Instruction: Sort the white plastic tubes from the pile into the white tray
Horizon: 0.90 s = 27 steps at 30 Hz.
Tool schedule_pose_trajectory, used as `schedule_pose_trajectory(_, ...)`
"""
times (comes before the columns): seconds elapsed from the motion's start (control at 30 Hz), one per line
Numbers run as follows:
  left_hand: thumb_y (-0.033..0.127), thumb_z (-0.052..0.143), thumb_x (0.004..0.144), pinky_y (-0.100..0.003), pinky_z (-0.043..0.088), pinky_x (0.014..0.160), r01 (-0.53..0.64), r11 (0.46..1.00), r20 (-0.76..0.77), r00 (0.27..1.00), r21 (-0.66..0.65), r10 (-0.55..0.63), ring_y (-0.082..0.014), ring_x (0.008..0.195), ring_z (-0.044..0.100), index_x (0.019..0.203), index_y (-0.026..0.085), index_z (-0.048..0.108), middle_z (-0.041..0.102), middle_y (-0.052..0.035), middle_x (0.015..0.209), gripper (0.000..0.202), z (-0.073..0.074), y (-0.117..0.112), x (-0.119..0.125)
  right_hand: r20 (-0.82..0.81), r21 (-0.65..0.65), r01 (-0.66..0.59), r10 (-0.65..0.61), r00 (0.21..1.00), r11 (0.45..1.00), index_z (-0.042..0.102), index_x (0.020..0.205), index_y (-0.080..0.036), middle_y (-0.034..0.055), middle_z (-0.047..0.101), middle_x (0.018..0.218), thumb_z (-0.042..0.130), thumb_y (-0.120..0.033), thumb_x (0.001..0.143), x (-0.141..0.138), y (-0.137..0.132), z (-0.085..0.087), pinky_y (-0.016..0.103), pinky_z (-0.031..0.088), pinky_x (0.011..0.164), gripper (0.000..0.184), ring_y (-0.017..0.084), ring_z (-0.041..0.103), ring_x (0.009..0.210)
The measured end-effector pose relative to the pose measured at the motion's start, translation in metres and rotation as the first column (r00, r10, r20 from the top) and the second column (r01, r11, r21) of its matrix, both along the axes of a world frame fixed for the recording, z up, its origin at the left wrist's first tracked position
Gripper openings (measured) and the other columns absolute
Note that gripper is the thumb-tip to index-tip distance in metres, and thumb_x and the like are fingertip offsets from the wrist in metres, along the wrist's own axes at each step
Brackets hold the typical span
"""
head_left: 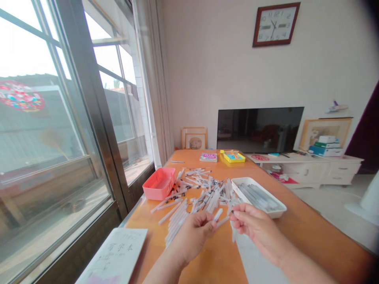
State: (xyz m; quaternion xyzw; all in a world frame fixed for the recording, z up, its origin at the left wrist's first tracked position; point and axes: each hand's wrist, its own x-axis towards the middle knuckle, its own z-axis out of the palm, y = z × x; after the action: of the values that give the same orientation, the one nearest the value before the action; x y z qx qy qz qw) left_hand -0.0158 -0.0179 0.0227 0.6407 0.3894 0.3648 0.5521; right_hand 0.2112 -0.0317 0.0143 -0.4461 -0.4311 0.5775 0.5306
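My left hand [194,232] is closed round a clear plastic pen tube [218,215] that sticks out up and to the right. My right hand [254,227] pinches a small dark part at its fingertips, close to the end of that tube. Both hands hover over an orange wooden table [310,232]. Just beyond them lies a heap of several clear pen tubes and dark small parts [198,193]. A white tray [281,211] with several grey pens in it stands to the right of the heap.
A pink plastic box [160,183] sits at the left of the heap. A white notebook [117,254] lies at the near left corner. A yellow box [233,156] and a small book [209,157] are at the far end. A large window [59,118] runs along the left.
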Motion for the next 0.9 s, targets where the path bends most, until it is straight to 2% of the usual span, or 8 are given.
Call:
schedule_pose_trajectory(0.1,0.044,0.066,0.089,-0.028,0.025,0.063,0.047,0.999,-0.053,0.998,0.022,-0.045,-0.0131,0.066,0.035,0.079,0.018,0.065,0.046,0.0032,0.069,0.028,0.004,-0.003,-0.001,0.101,0.052,-0.028,0.023,0.995,0.998,0.067,0.099,-0.022,0.0002,0.068,0.078,0.068,-0.033,0.089,-0.003,-0.006,0.001,0.029,0.046,0.068,0.015,0.015,0.059,0.072)
schedule_pose_trajectory(0.27,0.047,0.060,0.093,-0.029,0.025,0.064,0.110,0.991,-0.130,0.986,0.075,-0.100,-0.0139,0.067,0.034,0.090,0.018,0.072,0.046,0.0024,0.071,0.031,0.005,-0.006,-0.001,0.254,0.103,-0.036,0.008,0.967,0.994,0.065,0.096,-0.022,-0.0012,0.066,0.076,0.066,-0.036,0.088,-0.002,-0.009,0.008,0.031,0.046,0.070,0.016,0.015,0.057,0.069)
schedule_pose_trajectory(0.6,0.048,0.059,0.094,-0.027,0.025,0.060,0.138,0.985,-0.234,0.966,0.107,-0.109,-0.0128,0.067,0.034,0.093,0.014,0.072,0.045,0.0028,0.071,0.036,0.005,-0.004,0.001,0.324,0.129,-0.083,0.037,0.945,0.988,0.065,0.094,-0.020,-0.0010,0.065,0.076,0.066,-0.038,0.087,-0.004,-0.014,0.017,0.030,0.048,0.068,0.020,0.014,0.058,0.067)
schedule_pose_trajectory(0.9,0.045,0.060,0.093,-0.027,0.028,0.063,0.146,0.981,-0.284,0.953,0.127,-0.105,-0.0125,0.067,0.034,0.090,0.016,0.073,0.046,0.0026,0.070,0.032,0.001,-0.003,0.001,0.379,0.181,-0.131,0.054,0.924,0.975,0.063,0.096,-0.020,-0.0012,0.067,0.079,0.061,-0.027,0.089,-0.004,-0.013,0.009,0.030,0.049,0.070,0.010,0.015,0.061,0.073)
